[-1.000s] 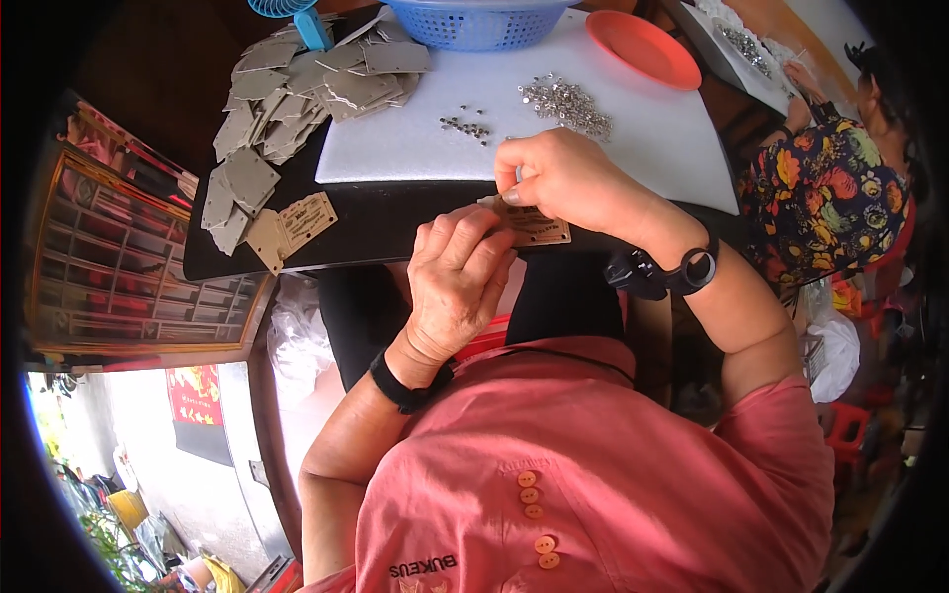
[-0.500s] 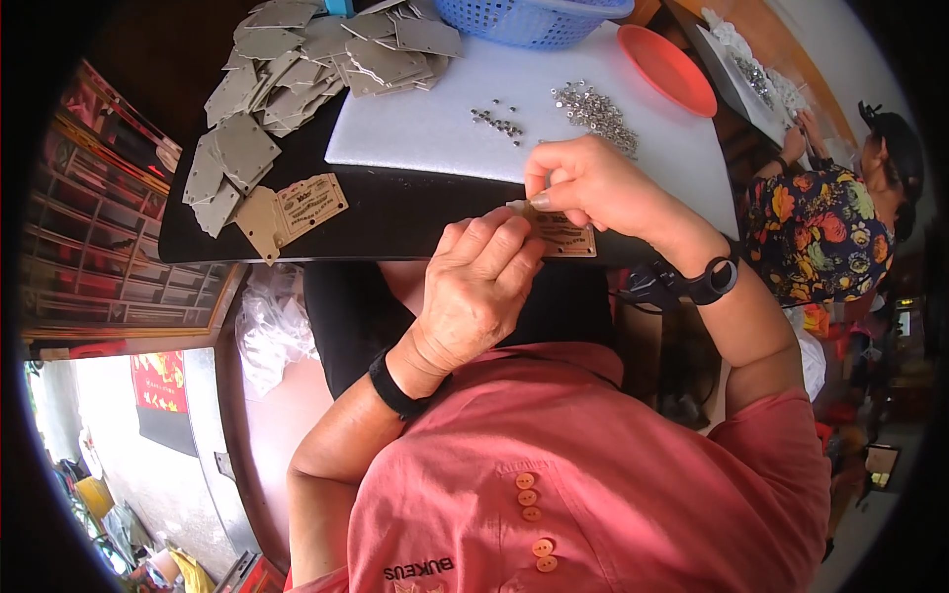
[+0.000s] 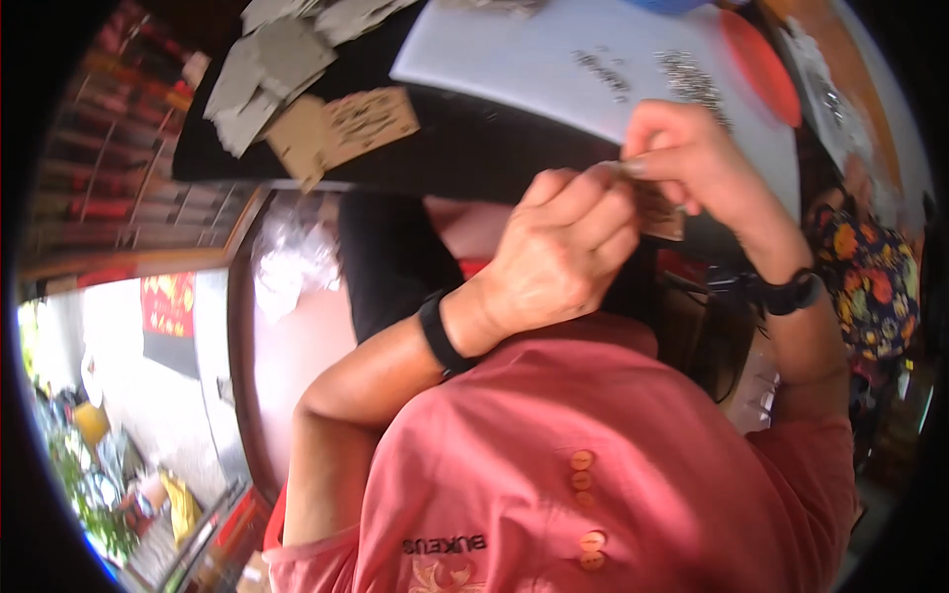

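Room beyond the worktop (image 3: 474, 138): at far left, a red poster (image 3: 168, 304). Along the worktop's left edge, a spread of grey cards (image 3: 262, 79); near the front left corner, loose cards (image 3: 371, 124), tan, overlapping. Farther right, by the front edge, left hand (image 3: 568, 252), fingers curled at the left end of a tan card (image 3: 664, 219); cannot tell whether that grip is pinching, thumb and tips being hidden. Behind, on a white mat (image 3: 504, 59), dark bits (image 3: 600, 69), then silver bits (image 3: 692, 84). Next, right hand (image 3: 700, 163): grip pressed together, thumb to forefinger, over the tan card; too blurred to tell whether on anything. At the mat's right edge, a red plate (image 3: 759, 69); beyond, a person in a floral top (image 3: 870, 287).
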A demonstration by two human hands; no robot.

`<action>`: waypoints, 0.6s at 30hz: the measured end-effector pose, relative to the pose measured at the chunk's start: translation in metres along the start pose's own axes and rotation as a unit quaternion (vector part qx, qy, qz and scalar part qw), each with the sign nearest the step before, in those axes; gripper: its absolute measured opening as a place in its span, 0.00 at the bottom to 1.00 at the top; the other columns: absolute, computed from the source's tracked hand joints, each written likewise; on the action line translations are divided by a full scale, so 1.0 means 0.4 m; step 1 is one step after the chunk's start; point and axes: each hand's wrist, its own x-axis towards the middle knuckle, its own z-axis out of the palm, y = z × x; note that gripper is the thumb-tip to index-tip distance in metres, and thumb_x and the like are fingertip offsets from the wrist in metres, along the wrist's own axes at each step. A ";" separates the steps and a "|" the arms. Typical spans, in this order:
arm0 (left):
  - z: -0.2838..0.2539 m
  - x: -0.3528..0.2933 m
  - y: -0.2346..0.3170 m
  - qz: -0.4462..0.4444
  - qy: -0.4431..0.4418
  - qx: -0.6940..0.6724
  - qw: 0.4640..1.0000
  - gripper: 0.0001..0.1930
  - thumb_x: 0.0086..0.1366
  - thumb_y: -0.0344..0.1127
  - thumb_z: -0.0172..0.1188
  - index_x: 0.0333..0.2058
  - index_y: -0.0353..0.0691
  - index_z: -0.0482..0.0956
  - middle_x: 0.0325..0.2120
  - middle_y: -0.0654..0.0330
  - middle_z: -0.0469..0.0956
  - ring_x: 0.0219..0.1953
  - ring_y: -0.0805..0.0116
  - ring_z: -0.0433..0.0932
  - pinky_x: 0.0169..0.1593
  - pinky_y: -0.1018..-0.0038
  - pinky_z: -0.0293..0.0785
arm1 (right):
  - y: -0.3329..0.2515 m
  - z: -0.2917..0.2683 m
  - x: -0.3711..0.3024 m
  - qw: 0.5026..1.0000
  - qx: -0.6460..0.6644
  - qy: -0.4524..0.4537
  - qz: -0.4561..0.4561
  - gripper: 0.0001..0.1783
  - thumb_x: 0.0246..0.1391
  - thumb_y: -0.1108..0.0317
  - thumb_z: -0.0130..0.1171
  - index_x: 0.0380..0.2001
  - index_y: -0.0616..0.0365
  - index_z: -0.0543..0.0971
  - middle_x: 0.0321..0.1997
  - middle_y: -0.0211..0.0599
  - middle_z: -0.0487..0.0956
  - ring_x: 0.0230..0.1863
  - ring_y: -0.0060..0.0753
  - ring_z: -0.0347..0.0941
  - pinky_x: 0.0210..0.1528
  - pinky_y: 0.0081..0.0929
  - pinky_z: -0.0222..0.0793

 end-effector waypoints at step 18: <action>-0.021 -0.013 0.000 -0.023 -0.017 0.006 1.000 0.14 0.48 0.27 0.67 0.36 0.40 0.78 0.41 0.58 0.76 0.40 0.58 0.75 0.40 0.64 0.67 | 0.083 0.042 -0.051 0.956 0.174 0.165 -0.167 0.02 0.57 0.74 0.60 0.34 0.59 0.77 0.20 0.24 0.73 0.19 0.13 0.65 0.19 0.15 0.60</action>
